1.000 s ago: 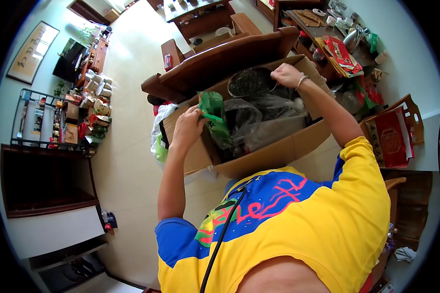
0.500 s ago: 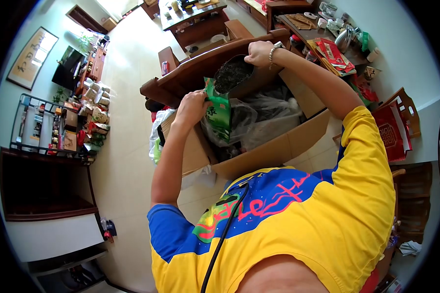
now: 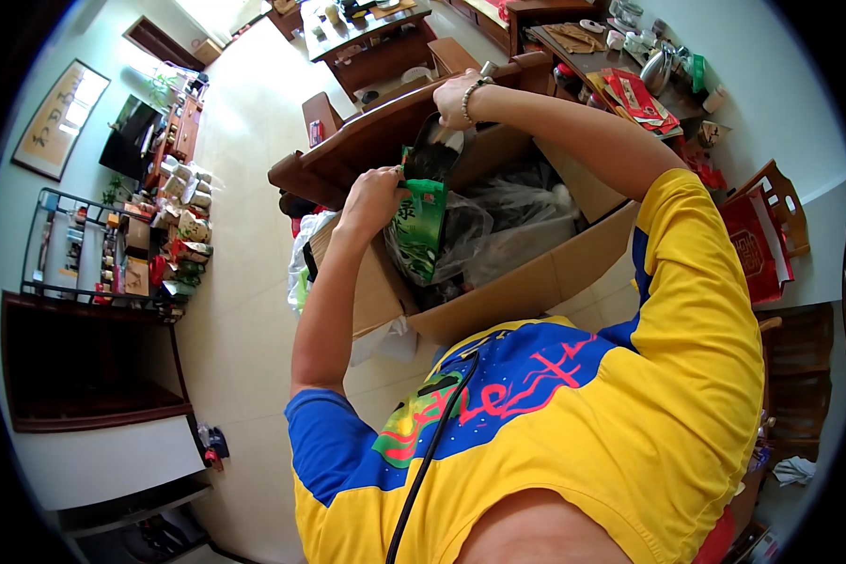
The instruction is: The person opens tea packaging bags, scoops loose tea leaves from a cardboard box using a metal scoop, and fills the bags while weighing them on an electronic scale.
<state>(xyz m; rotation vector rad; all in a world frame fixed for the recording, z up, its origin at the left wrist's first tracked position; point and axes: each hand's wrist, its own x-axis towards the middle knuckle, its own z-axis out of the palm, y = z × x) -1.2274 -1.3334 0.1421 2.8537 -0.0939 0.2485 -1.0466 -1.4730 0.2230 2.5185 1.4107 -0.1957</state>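
Note:
My left hand (image 3: 374, 199) pinches the top edge of a green tea bag (image 3: 421, 230), keeping it upright above the left part of a cardboard box (image 3: 526, 287). My right hand (image 3: 455, 100) grips the handle of a metal scoop (image 3: 454, 141), whose end sticks out beyond the fist. The scoop tilts steeply down to the mouth of the bag, with dark loose leaves at its lower end. Whether its tip is inside the bag is hidden. Below lies a large clear plastic bag (image 3: 526, 230) inside the box.
Right behind the box stands a wooden chair back (image 3: 348, 148). A cluttered side table (image 3: 587, 61) with red packets (image 3: 639, 99) is at the upper right. A red bag (image 3: 757, 246) hangs or stands at the right. Shelves (image 3: 94, 249) of goods line the left.
My right hand has moved left and tipped the scoop from nearly level to steep over the bag. Far fewer leaves show in it. The green bag now faces more toward me.

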